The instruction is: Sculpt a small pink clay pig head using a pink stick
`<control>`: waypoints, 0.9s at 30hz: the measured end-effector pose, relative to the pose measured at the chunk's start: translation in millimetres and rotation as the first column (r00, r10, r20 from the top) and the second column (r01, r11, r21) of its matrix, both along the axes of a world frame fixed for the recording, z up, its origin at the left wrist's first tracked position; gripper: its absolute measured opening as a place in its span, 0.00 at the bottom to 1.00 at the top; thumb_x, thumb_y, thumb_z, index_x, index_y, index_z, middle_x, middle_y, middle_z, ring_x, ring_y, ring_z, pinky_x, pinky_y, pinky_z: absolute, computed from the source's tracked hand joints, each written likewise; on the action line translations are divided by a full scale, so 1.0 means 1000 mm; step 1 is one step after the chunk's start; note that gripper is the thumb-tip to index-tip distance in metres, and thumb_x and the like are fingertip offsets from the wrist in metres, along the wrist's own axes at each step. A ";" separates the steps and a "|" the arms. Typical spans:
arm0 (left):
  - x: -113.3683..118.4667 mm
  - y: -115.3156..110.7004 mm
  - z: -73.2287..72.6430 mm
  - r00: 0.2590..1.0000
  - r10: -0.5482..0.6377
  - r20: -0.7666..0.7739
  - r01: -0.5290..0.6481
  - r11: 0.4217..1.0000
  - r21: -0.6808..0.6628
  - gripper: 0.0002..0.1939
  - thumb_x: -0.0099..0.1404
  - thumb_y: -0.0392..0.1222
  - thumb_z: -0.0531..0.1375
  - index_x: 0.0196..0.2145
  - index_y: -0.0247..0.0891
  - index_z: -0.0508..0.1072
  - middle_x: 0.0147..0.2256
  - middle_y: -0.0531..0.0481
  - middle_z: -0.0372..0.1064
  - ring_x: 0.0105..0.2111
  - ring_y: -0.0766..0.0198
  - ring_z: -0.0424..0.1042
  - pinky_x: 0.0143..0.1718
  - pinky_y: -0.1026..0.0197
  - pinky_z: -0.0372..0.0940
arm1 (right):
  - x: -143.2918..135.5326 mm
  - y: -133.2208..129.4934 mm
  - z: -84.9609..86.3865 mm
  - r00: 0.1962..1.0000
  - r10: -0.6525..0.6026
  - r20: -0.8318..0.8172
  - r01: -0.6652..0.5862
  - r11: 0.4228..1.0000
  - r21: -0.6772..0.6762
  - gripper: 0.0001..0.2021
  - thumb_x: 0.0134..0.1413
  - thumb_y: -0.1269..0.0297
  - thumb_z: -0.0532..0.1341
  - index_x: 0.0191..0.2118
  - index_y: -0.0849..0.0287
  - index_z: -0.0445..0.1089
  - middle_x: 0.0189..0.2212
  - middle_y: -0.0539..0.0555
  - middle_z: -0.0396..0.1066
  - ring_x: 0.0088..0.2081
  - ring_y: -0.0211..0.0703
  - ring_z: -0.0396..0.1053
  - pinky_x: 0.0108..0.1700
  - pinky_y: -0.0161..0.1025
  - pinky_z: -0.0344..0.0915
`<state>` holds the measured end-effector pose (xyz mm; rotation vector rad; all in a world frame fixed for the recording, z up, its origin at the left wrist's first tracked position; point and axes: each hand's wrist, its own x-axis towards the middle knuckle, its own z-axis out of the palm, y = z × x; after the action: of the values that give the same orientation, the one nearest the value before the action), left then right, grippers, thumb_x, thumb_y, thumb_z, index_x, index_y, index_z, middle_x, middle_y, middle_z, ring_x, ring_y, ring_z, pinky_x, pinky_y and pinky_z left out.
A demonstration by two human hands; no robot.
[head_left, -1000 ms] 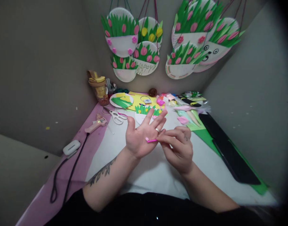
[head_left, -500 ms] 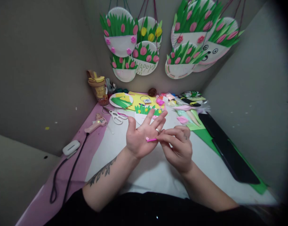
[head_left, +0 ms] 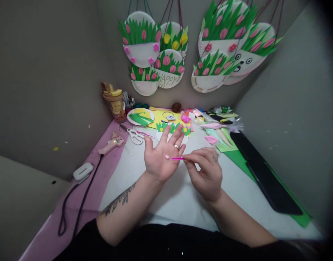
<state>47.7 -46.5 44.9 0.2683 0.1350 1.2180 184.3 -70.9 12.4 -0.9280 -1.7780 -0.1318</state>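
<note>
Where right fingers (head_left: pixel 193 158) pinch pink stick (head_left: pixel 177 158), its end hides | left fingers (head_left: pixel 177 133) spread | palm (head_left: pixel 161 165): pink blob (head_left: pixel 167 157), detail unclear

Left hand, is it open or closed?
Open: the left hand is palm up, fingers extended, with a small pink piece on it.

A pink table (head_left: pixel 46 235) is largely covered by a white sheet (head_left: pixel 237 217). White-handled scissors (head_left: pixel 130 132) lie toward its back. Left of the scissors rests a pink glue gun (head_left: pixel 111 144); behind them stand a tumbler (head_left: pixel 117 107), to the left, and a paper plate (head_left: pixel 131 122). Well right of them lie a green sheet (head_left: pixel 302 219) and plastic bags (head_left: pixel 211 125), their contents too blurred to name confidently.
</note>
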 end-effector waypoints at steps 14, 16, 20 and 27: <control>0.001 -0.001 0.003 1.000 0.021 0.010 -0.020 0.999 -0.044 0.40 0.62 0.73 0.37 0.60 0.47 0.60 0.62 0.46 0.58 0.65 0.55 0.52 0.63 0.49 0.47 | -0.011 0.000 -0.007 0.998 -0.009 -0.057 0.005 0.997 -0.080 0.05 0.56 0.73 0.62 0.36 0.56 0.72 0.31 0.51 0.71 0.34 0.41 0.67 0.41 0.43 0.60; 0.001 -0.001 0.002 1.000 0.018 0.008 -0.017 0.999 -0.036 0.40 0.62 0.73 0.37 0.60 0.47 0.60 0.63 0.46 0.58 0.66 0.55 0.52 0.63 0.49 0.47 | -0.011 0.000 -0.007 0.998 -0.014 -0.055 0.009 0.996 -0.084 0.05 0.56 0.73 0.62 0.36 0.56 0.73 0.31 0.51 0.71 0.34 0.41 0.67 0.41 0.43 0.60; 0.001 -0.001 0.002 1.000 0.015 0.001 -0.015 1.000 -0.027 0.40 0.62 0.73 0.37 0.61 0.47 0.59 0.63 0.46 0.58 0.66 0.55 0.51 0.62 0.50 0.48 | -0.012 0.000 -0.006 0.998 -0.020 -0.056 0.015 0.995 -0.095 0.05 0.56 0.72 0.62 0.35 0.55 0.73 0.30 0.51 0.72 0.34 0.41 0.67 0.40 0.43 0.61; 0.001 -0.001 0.002 0.999 0.019 -0.029 -0.019 1.000 -0.019 0.41 0.62 0.72 0.35 0.62 0.46 0.58 0.63 0.46 0.57 0.66 0.55 0.52 0.62 0.50 0.51 | -0.013 0.000 -0.004 0.997 -0.011 -0.082 0.003 0.995 -0.095 0.05 0.56 0.73 0.61 0.36 0.55 0.72 0.30 0.51 0.71 0.34 0.41 0.67 0.40 0.43 0.61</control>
<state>48.5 -47.3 46.8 0.2687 0.1748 1.2315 171.7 -71.2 8.0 -0.9939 -1.7165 -0.0126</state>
